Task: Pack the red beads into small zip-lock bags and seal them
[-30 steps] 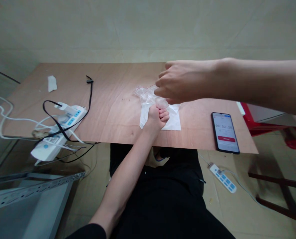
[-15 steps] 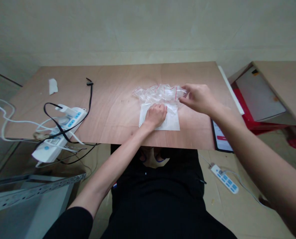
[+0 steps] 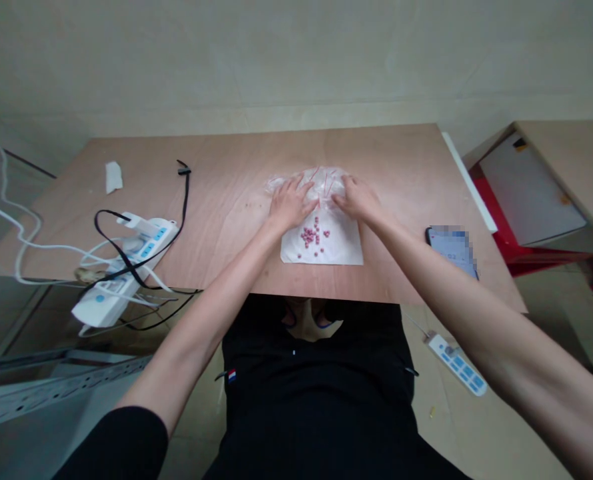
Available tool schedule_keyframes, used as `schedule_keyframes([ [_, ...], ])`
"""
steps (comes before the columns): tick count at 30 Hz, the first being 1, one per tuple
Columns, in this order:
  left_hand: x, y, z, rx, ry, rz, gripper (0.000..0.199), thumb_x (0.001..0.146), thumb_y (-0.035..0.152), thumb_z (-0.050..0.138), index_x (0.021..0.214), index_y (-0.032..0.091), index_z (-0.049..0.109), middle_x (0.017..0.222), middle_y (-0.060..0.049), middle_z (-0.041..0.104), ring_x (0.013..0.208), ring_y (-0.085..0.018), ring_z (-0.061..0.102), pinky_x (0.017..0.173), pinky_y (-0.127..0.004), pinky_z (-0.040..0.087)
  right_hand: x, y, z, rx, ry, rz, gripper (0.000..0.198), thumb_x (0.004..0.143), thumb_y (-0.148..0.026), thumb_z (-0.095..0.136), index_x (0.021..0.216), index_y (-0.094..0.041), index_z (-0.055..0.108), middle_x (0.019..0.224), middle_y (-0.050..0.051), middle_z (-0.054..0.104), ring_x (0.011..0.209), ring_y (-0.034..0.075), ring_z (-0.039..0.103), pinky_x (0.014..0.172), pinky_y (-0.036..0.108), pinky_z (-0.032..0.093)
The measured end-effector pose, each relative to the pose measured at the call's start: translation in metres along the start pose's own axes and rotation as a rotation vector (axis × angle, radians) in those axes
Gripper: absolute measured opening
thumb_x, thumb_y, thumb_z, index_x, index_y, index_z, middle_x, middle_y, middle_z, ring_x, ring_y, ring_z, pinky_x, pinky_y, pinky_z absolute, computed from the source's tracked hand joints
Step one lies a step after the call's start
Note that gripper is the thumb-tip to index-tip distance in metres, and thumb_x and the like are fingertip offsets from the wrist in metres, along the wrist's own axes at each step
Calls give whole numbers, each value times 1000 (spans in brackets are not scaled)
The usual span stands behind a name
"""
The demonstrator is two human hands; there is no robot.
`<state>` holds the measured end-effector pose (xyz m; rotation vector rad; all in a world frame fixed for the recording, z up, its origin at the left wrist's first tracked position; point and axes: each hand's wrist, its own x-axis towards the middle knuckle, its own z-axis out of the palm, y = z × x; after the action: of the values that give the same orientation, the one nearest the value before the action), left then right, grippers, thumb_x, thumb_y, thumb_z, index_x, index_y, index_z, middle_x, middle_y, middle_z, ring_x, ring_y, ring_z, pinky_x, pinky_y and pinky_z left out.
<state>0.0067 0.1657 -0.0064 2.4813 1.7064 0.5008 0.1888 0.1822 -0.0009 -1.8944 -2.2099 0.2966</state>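
Observation:
A white paper sheet (image 3: 344, 247) lies near the front edge of the table, with several small reddish-pink beads or pellets (image 3: 310, 235) scattered on it. Crumpled clear plastic bags (image 3: 321, 177) with red lines sit at its far edge. My left hand (image 3: 292, 202) rests on the left part of the bags, its fingers spread. On the right part lies my right hand (image 3: 357, 197), fingers apart and touching the plastic. Whether anything is beneath the palms is hidden.
At the left stands a white power strip (image 3: 151, 233) with plugs and tangled black and white cables. A white scrap (image 3: 113, 177) lies behind it. A phone (image 3: 451, 248) is by my right forearm. Another power strip (image 3: 456, 363) lies on the floor.
My left hand has moved off the paper onto the bags, and the pink pieces now show. My right hand has shifted left and flattened on the plastic.

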Motion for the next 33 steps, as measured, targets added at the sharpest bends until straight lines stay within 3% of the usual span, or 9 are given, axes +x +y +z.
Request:
schedule_keyframes([
  [4, 23, -28, -5, 52, -176, -25, 51, 95, 38, 48, 142, 20, 48, 160, -14, 30, 146, -33, 29, 117, -51, 24, 37, -11, 7, -22, -54, -3, 51, 89, -31, 51, 133, -5, 48, 134, 26, 55, 123, 36, 54, 101, 47, 43],
  [9, 21, -59, -10, 59, -176, -93, 50, 98, 36, 41, 145, 19, 45, 159, -15, 31, 146, -31, 31, 118, -49, 25, 68, -44, 28, -22, -79, -49, 54, 90, -32, 52, 135, -3, 43, 138, 27, 50, 128, 36, 49, 103, 47, 40],
  [14, -21, -100, -21, 73, -79, -204, 48, 95, 29, 43, 141, 17, 49, 157, -15, 34, 145, -29, 34, 117, -46, 29, 70, -114, 46, 1, -114, -181, 52, 93, -33, 51, 134, -2, 44, 137, 27, 49, 128, 38, 48, 103, 49, 41],
  [18, -75, -120, -30, 95, 3, -352, 48, 93, 27, 42, 137, 11, 52, 155, -17, 38, 143, -31, 36, 118, -47, 28, 48, -172, 56, 34, -145, -308, 48, 93, -30, 50, 133, -4, 45, 137, 25, 51, 128, 36, 48, 103, 48, 41],
  [21, -118, -122, -33, 86, 94, -430, 46, 90, 26, 44, 131, 10, 56, 154, -17, 40, 142, -32, 37, 117, -49, 31, 20, -199, 63, 63, -158, -398, 48, 92, -28, 52, 134, -5, 46, 137, 23, 52, 127, 34, 49, 103, 48, 41],
  [25, -161, -111, -32, 51, 187, -494, 41, 89, 27, 45, 125, 13, 61, 151, -15, 44, 140, -32, 40, 116, -51, 32, -13, -212, 67, 92, -169, -470, 59, 90, -29, 57, 141, -5, 40, 145, 24, 46, 134, 35, 43, 109, 51, 36],
  [29, -176, -99, -37, -7, 299, -570, 47, 86, 24, 47, 130, 11, 57, 149, -18, 46, 141, -31, 40, 117, -49, 32, -22, -208, 56, 175, -186, -494, 85, 81, -35, 71, 149, -7, 29, 156, 24, 30, 145, 38, 27, 116, 56, 25],
  [33, -185, -89, -46, -57, 366, -599, 49, 81, 18, 50, 129, 15, 57, 147, -15, 49, 139, -29, 42, 117, -48, 33, -20, -197, 41, 269, -191, -498, 95, 74, -34, 78, 151, -11, 27, 158, 23, 27, 148, 38, 22, 118, 57, 22],
])
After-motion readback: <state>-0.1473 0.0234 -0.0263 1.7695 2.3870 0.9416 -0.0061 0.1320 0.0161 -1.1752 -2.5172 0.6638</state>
